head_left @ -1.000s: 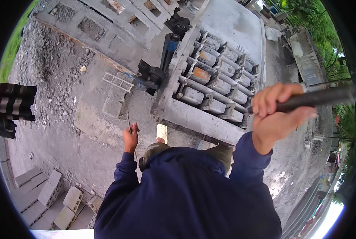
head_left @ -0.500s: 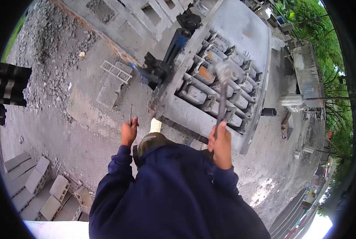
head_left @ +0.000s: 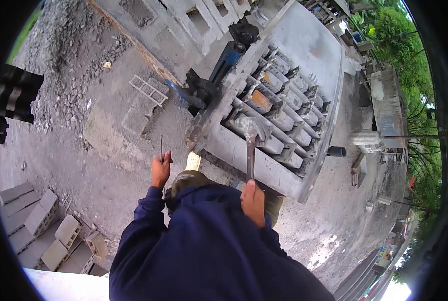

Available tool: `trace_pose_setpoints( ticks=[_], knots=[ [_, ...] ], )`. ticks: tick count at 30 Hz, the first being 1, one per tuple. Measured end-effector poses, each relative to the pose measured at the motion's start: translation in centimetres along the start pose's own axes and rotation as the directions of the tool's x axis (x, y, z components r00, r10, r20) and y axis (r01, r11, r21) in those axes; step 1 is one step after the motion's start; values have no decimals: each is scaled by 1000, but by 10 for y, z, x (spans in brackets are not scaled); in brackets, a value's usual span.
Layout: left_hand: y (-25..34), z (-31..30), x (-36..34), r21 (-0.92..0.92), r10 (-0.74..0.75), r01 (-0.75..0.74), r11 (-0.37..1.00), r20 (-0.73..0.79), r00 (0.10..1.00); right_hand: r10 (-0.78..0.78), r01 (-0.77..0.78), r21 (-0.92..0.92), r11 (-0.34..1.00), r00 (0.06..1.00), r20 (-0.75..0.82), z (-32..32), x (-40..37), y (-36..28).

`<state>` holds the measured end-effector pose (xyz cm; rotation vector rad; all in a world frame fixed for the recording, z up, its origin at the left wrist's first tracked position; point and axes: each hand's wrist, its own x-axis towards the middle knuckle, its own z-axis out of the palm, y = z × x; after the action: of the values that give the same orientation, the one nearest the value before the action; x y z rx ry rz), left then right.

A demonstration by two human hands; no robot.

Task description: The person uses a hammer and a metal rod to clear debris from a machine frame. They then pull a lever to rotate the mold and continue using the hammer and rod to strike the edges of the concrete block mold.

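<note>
My right hand [head_left: 254, 203] is wrapped round the handle of a claw hammer [head_left: 251, 145]. The hammer's head overlaps the near edge of a grey metal block mould [head_left: 236, 150], whose rows of upright cores are crusted with cement. One core carries an orange rust patch. Over on the left, my left hand [head_left: 160, 171] is closed on a thin dark metal rod [head_left: 161, 146] that points upward, away from me. The rod's lower part is hidden in the fist. Between my hands, a pale shoe [head_left: 193, 161] shows beside the mould's corner.
A blue cylinder [head_left: 229, 59] and dark brackets flank the mould's left side. A ladder-shaped metal frame [head_left: 148, 90] lies on the ground beyond my left hand. Hollow concrete blocks [head_left: 41, 218] are stacked at lower left. Gravel [head_left: 66, 65] is heaped at upper left.
My right hand has come left and closer to my body, bringing the hammer from over the cores to the mould's near edge. My left hand still holds the rod, almost unmoved.
</note>
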<state>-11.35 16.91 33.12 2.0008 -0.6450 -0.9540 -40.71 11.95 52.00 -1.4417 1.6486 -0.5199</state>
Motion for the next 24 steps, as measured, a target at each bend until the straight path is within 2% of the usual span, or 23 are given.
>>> trace_pose_setpoints(
  ticks=[1, 2, 4, 6, 7, 8, 9, 10, 11, 12, 14, 15, 17, 19, 20, 21, 22, 23, 24],
  knots=[
    [10, -2, -4, -68, 30, -32, 997, -23, 999, 230, -239, 167, 957, 971, 69, -4, -9, -8],
    [10, -5, -10, -60, 37, -37, 998, -1, 999, 245, -250, 177, 952, 968, 53, -9, -19, -16],
    [31, -9, 1, -59, 43, -41, 997, 30, 999, 341, -401, 488, 775, 916, 211, -21, -2, -40],
    [58, -19, -2, -19, 22, -20, 1000, 87, 996, 246, -322, 636, 701, 947, 208, -33, 5, -53],
    [68, -21, -1, -69, 27, -17, 997, 145, 989, 270, -316, 679, 663, 946, 178, -44, 11, -65],
    [78, -23, -1, -117, 34, -11, 993, 201, 979, 243, -225, 699, 679, 967, 76, -58, 16, -81],
    [88, -23, -2, -139, 83, -52, 989, 222, 971, 150, -78, 677, 732, 987, -48, -76, 22, -96],
    [104, -25, -6, -146, 78, -43, 988, 245, 966, 93, 76, 622, 779, 968, -234, -95, 28, -111],
    [112, -25, -6, -133, 95, -62, 989, 263, 960, -29, 246, 605, 757, 938, -344, -118, 34, -125],
    [116, -27, -8, -121, 112, -80, 989, 283, 953, -91, 378, 562, 736, 877, -472, -139, 38, -141],
    [116, -30, -8, -102, 164, -141, 985, 270, 949, -205, 645, 519, 561, 716, -667, -170, 48, -173],
    [110, -33, -6, -85, 158, -140, 986, 260, 953, -191, 657, 519, 547, 702, -686, -173, 60, -183],
    [96, -40, -5, -66, 159, -147, 987, 244, 957, -130, 827, 487, 280, 535, -835, -166, 79, -201],
    [80, -52, -11, -87, 74, -57, 995, 210, 975, -90, 832, 477, 282, 518, -851, -118, 103, -174],
    [72, -57, -14, -88, 79, -62, 994, 207, 975, -83, 740, 549, 387, 622, -779, -72, 100, -148],
    [66, -61, -16, -76, 42, -28, 997, 190, 981, -73, 571, 564, 596, 739, -670, -19, 94, -101],
    [62, -66, -15, -65, 9, 2, 998, 175, 984, 102, 138, 680, 720, 948, -300, 16, 67, -68],
    [57, -70, -14, -35, -73, 82, 996, 196, 978, 218, -129, 713, 689, 975, -34, 15, 64, -68],
    [53, -71, -10, -18, -71, 76, 997, 209, 975, 338, -404, 677, 615, 911, 237, 15, 55, -67]
  ],
)
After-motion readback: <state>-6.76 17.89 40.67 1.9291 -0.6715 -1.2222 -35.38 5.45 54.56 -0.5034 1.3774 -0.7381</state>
